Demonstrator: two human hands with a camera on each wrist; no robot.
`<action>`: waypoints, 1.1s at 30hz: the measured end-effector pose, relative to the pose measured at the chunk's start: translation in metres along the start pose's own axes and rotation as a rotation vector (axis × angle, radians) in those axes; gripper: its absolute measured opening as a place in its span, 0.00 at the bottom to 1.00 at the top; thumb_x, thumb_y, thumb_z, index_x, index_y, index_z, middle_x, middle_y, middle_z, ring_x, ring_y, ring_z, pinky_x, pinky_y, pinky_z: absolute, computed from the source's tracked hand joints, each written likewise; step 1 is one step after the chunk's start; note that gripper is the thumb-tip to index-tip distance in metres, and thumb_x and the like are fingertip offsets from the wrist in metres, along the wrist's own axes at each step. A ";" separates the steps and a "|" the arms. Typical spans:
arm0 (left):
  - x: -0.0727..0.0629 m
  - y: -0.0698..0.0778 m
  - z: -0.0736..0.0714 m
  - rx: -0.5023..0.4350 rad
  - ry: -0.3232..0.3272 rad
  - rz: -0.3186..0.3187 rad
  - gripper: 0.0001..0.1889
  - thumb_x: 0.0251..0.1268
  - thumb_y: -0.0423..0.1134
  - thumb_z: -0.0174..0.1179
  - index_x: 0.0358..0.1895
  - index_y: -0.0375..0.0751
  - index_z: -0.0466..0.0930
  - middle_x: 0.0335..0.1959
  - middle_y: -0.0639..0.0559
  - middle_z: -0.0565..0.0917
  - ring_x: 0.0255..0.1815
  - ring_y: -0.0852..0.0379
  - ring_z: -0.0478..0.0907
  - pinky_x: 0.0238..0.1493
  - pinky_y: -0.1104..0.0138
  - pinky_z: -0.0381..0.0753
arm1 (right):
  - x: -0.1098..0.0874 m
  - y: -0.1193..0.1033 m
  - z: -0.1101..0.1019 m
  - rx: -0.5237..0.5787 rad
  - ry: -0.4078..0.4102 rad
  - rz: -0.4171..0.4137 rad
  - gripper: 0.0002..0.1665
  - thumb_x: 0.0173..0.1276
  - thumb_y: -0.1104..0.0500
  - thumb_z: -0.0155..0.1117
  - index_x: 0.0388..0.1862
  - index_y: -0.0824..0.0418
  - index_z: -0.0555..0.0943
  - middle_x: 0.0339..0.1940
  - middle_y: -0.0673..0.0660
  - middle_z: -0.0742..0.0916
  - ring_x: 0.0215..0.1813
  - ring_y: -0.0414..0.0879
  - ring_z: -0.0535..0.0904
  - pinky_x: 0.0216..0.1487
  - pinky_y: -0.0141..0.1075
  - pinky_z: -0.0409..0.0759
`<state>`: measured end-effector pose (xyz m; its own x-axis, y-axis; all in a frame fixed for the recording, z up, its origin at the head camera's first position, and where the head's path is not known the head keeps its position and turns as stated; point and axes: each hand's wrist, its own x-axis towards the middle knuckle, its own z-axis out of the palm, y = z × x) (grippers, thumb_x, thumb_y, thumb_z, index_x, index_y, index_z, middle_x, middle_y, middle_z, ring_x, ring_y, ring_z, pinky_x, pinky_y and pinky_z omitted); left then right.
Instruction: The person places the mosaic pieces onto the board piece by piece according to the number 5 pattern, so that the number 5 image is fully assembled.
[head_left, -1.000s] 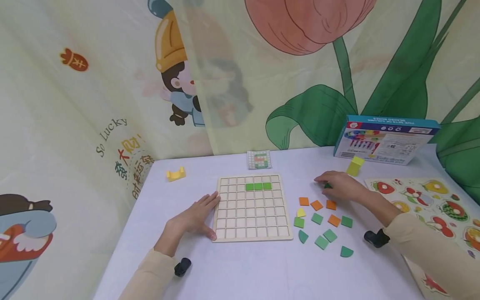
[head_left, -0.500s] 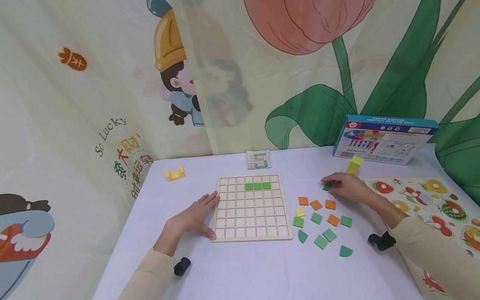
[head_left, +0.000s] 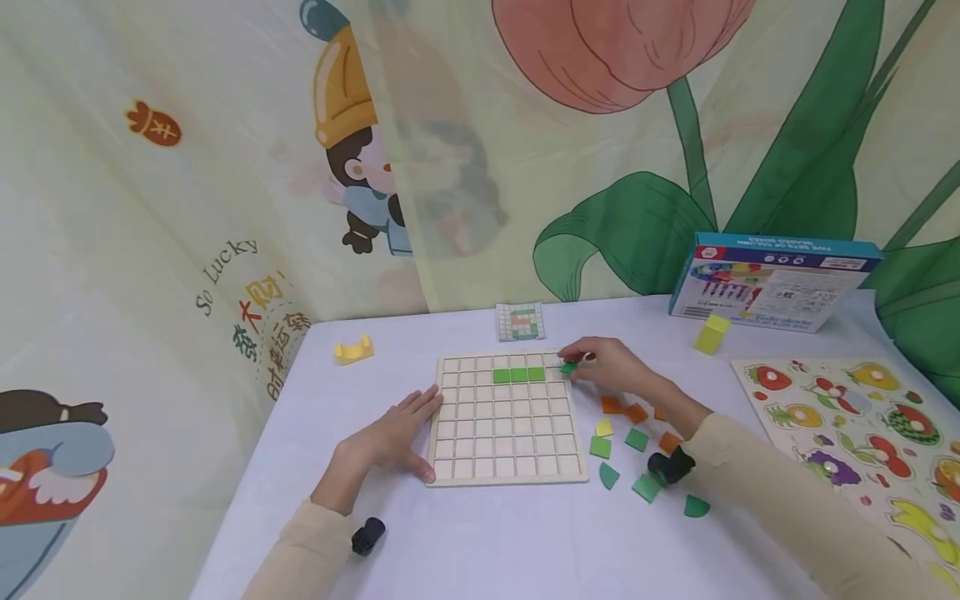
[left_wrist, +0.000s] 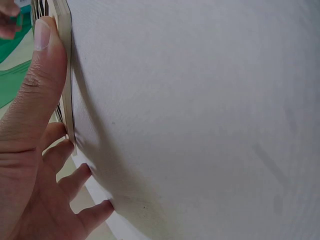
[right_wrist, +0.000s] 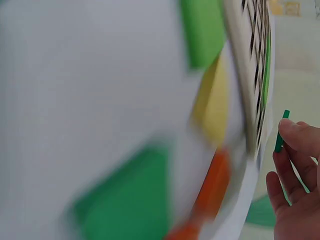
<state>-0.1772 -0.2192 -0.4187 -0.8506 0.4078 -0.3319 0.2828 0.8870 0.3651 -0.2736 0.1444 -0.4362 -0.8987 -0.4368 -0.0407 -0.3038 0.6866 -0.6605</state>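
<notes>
The left hand point(head_left: 390, 435) lay spread against the grid board point(head_left: 505, 442) at nine o'clock, apparently to steady it; the right hand point(head_left: 611, 367), near two o'clock, pinched a green tile point(head_left: 568, 367), presumably for control.

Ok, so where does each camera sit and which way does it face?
Head: worn on the head, facing forward and down at the grid board; left hand, right hand, both sleeves show.
Left wrist: worn there, facing the board's edge and white tabletop; thumb and fingers show.
Right wrist: worn there, facing loose tiles and the board's edge; right hand shows, pinching a green piece.
Head and right wrist share that piece.
</notes>
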 end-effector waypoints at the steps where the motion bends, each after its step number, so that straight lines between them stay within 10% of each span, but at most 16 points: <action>1: 0.000 0.000 0.000 0.003 0.000 -0.004 0.64 0.34 0.51 0.78 0.77 0.39 0.49 0.81 0.47 0.44 0.80 0.41 0.41 0.78 0.43 0.48 | 0.007 -0.008 0.006 0.001 -0.009 -0.019 0.23 0.63 0.62 0.67 0.59 0.57 0.80 0.51 0.53 0.86 0.52 0.48 0.78 0.60 0.47 0.79; 15: 0.001 0.002 0.001 0.019 -0.012 -0.033 0.63 0.36 0.53 0.78 0.78 0.43 0.48 0.81 0.52 0.43 0.81 0.45 0.40 0.79 0.46 0.48 | 0.058 -0.087 0.068 -0.045 -0.083 -0.208 0.20 0.63 0.64 0.68 0.55 0.60 0.83 0.48 0.54 0.88 0.52 0.47 0.81 0.53 0.39 0.82; 33: 0.001 0.000 0.000 0.025 -0.002 -0.037 0.63 0.36 0.53 0.78 0.78 0.44 0.48 0.81 0.52 0.44 0.81 0.45 0.40 0.79 0.47 0.48 | 0.063 -0.086 0.080 -0.052 -0.063 -0.157 0.20 0.64 0.64 0.67 0.55 0.59 0.83 0.51 0.54 0.87 0.57 0.49 0.81 0.60 0.42 0.79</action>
<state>-0.1782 -0.2190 -0.4194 -0.8598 0.3750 -0.3465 0.2621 0.9066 0.3307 -0.2792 0.0111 -0.4420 -0.8176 -0.5757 0.0120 -0.4566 0.6354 -0.6227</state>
